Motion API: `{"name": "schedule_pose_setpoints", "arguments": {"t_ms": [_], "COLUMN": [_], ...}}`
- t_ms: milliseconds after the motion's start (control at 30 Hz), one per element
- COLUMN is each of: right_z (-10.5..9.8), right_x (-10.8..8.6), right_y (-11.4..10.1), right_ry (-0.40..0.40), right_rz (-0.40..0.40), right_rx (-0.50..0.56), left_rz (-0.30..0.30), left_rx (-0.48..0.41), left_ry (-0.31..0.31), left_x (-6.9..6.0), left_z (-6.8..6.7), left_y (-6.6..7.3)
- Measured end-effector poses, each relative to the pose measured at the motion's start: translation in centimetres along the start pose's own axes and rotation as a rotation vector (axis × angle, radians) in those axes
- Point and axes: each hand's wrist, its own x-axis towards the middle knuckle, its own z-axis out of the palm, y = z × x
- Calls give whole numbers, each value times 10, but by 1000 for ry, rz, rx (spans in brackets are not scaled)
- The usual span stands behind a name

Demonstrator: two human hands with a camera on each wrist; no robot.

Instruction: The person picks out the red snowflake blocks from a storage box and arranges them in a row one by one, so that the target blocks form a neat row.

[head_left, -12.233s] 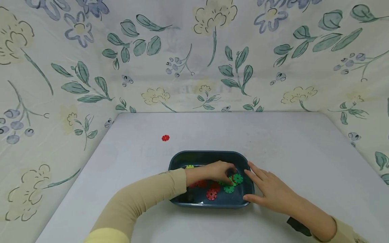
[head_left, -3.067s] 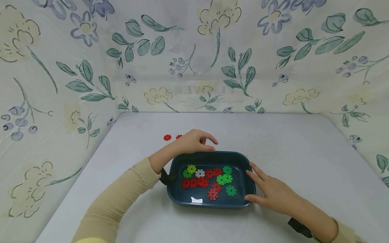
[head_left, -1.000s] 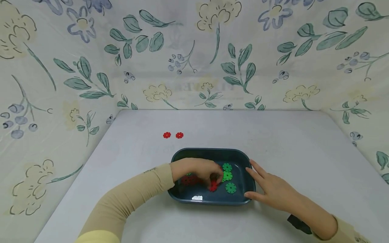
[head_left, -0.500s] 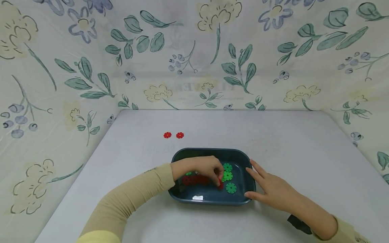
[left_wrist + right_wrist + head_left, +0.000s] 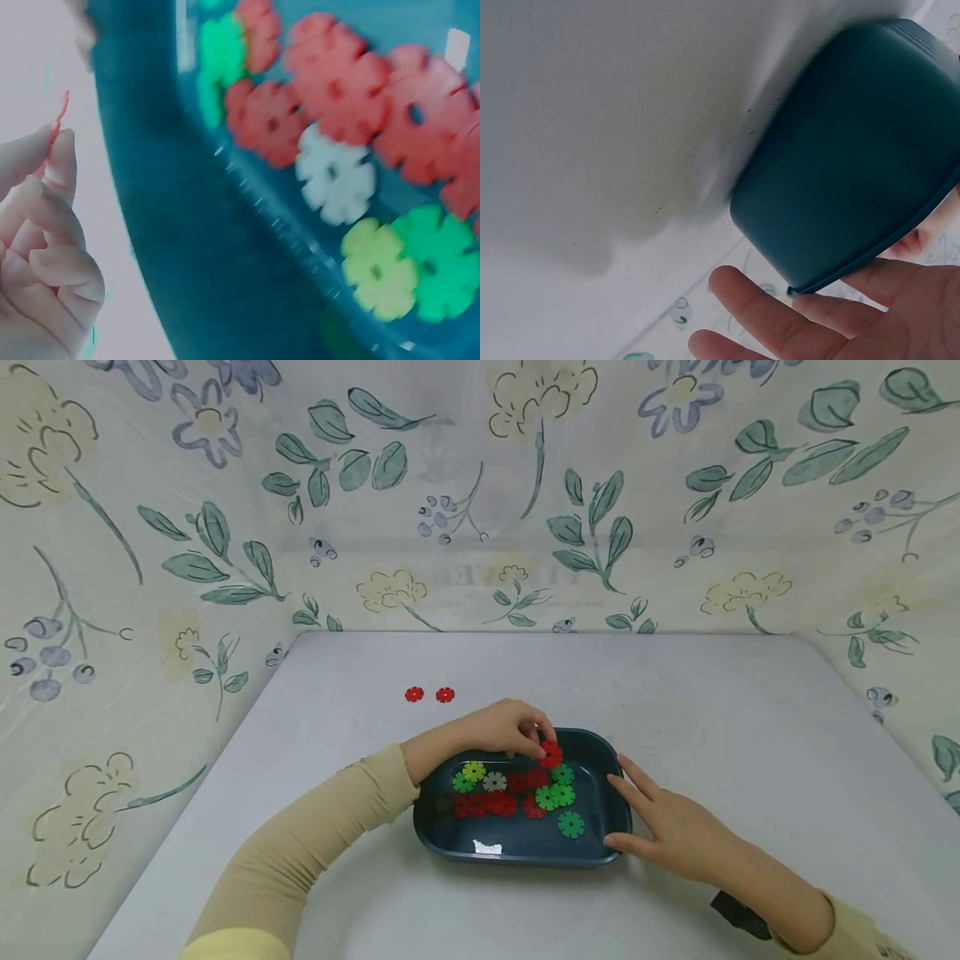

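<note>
Thumb and fingers of my left hand (image 5: 510,727) pinch a red snowflake disc (image 5: 552,755) above the far side of a dark teal tray (image 5: 517,862). The left wrist view shows that disc (image 5: 58,124) edge-on at the fingertips of the left hand (image 5: 45,255). Inside the tray lie several more red discs (image 5: 501,804), green discs (image 5: 571,825), a yellow disc (image 5: 473,772) and a white disc (image 5: 336,176). My right hand (image 5: 675,827), fingers extended, rests against the tray's right end; the right wrist view has its fingers along the rim.
Two red discs lie side by side on the white table beyond the tray, a left one (image 5: 414,694) and a right one (image 5: 446,695). Floral-patterned cloth (image 5: 517,543) hangs behind the table and at both sides.
A second red disc has joined the first on the table. My left hand has picked another red disc from the tray and raised it towards the far rim. The right hand stays put.
</note>
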Motion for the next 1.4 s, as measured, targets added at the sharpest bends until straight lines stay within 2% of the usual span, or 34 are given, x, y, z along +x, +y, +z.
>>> {"name": "schedule_pose_setpoints", "arguments": {"t_ms": [267,467,867,1000,1167,1400], "right_z": [2,2,1,1,1,1], "right_x": [0,-1,0,0,0,0], "right_y": [1,2,2,2,2,2], "right_ry": [4,9,6,3,4,5], "right_rz": [9,9,3,5,4,5], "right_rx": [13,10,4,6,7,9], "left_rz": [-72,-144,-277,-310,-356,-407], "left_rx": [-163,-175,-172,-160,-192,-259], "left_ry": [287,401,483,488,494,468], "left_x": [-6,-11,-24,-27,-29,-25], "left_z": [-36,-51,-77,-83,-84,-74], "left_y": [-8,-16,-35,-43,-56,-78]}}
